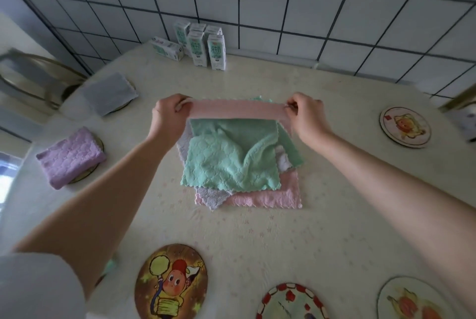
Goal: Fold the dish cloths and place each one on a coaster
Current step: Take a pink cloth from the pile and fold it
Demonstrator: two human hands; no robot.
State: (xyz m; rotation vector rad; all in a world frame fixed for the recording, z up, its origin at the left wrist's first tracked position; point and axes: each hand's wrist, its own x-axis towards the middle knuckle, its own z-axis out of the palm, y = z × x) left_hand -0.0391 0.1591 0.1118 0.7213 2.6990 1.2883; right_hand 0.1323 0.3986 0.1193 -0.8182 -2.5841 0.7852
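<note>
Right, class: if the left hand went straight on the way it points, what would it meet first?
Probably the milk cartons by the tiled wall. The left hand, pinching the pink cloth, aims forward and rightward at them over bare table, though depth is unclear.

A pink cloth (238, 110) above a mint-green quilted cloth (229, 161); lilac cloth (70, 158), grey cloth (109, 92).

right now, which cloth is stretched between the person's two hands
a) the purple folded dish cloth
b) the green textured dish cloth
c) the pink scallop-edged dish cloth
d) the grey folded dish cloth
c: the pink scallop-edged dish cloth is pulled taut between the left hand and the right hand, each pinching one end, above the green dish cloth.
</note>
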